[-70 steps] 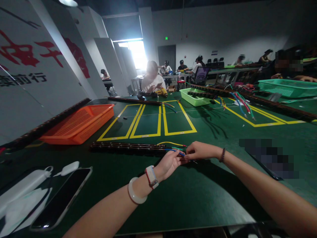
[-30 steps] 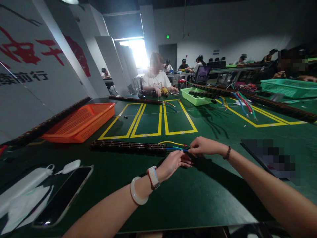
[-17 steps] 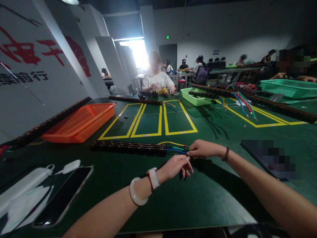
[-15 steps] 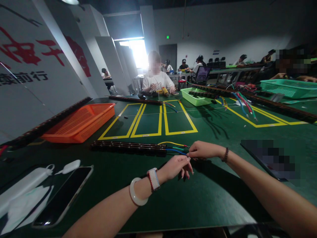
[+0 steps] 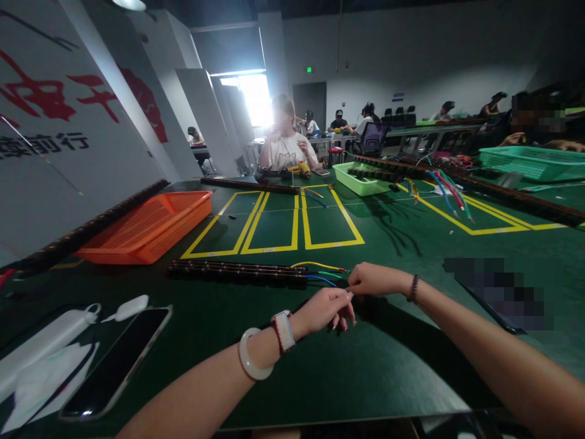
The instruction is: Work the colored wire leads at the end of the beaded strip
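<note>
A dark brown-black segmented cable chain [image 5: 237, 272] lies lengthwise before me. From its right end come a yellow wire [image 5: 320, 266], a green wire [image 5: 329, 275] and a blue wire [image 5: 322, 279]. Just beyond the wire tips is my right hand [image 5: 377, 280], its fingers curled closed; what is in them, if anything, is hidden. Below and to the left, my left hand [image 5: 326, 308] reaches up to the right fingertips, its thumb stretched out and its other fingers hanging loosely apart. I see nothing held in it.
An orange basket [image 5: 150, 228] stands at left beside another long chain [image 5: 91, 219]. A phone [image 5: 121, 360] and white items lie front left; a pixelated dark object [image 5: 498, 299] lies right. Beyond are a green basket [image 5: 365, 180] and a seated person [image 5: 287, 149].
My right hand has shifted very slightly right, and the blue wire's end now shows apart from its fingers. The person opposite has raised a hand.
</note>
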Motion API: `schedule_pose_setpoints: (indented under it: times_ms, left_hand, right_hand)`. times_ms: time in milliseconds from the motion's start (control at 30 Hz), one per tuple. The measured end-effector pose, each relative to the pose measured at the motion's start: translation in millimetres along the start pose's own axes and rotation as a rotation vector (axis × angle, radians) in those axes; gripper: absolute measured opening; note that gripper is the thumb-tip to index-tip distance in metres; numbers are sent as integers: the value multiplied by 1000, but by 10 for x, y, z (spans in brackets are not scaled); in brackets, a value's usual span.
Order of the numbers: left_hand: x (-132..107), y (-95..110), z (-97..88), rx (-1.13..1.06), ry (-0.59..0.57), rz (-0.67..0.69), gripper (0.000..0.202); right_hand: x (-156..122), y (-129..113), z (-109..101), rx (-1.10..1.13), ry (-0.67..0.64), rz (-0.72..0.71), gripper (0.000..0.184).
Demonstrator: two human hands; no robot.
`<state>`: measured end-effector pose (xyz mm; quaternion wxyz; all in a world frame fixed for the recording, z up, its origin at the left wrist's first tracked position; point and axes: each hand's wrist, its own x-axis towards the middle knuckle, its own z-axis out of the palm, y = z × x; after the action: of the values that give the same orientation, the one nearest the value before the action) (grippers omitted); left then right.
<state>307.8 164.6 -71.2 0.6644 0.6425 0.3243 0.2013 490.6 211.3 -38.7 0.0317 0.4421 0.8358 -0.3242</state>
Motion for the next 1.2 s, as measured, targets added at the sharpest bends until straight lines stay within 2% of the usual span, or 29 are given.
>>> schedule_pose_setpoints:
  times_ms: [67, 200, 267, 367, 533, 633, 767, 867, 1000, 1100, 1200]
  left_hand:
    - [-2, 7, 1, 8, 0, 0, 43]
    - [-7, 26, 8, 14, 9, -17, 42]
    - [-5, 25, 8, 12, 15, -19, 42]
    - [0, 15, 1, 4, 10, -12, 43]
    - [-15, 44, 1, -16, 12, -11, 46]
    - [-23, 62, 11, -52, 29, -3, 48]
    - [-12, 48, 7, -175, 44, -2, 45]
    - [6, 21, -16, -285, 7, 3, 40]
    - [36, -11, -56, -452, 9, -4, 39]
    - [53, -16, -83, -622, 39, -14, 37]
    - [67, -11, -101, -814, 119, -4, 34]
  right_hand:
    - [9, 26, -47, 75, 144, -23, 41]
    - [81, 97, -67, 251, 539, -65, 42]
    - [137, 128, -14, 251, 632, -122, 38]
    - [214, 140, 107, 196, 635, -190, 38]
    - [292, 105, 237, 117, 481, -214, 43]
    - [330, 103, 259, 76, 423, -207, 37]
    - [363, 108, 278, 82, 420, -231, 25]
    - [354, 84, 276, 90, 476, -242, 21]
    - [304, 31, 254, -6, 635, -275, 21]
    - [256, -4, 253, -160, 740, -325, 14]
    - [206, -51, 272, -403, 793, -345, 18]
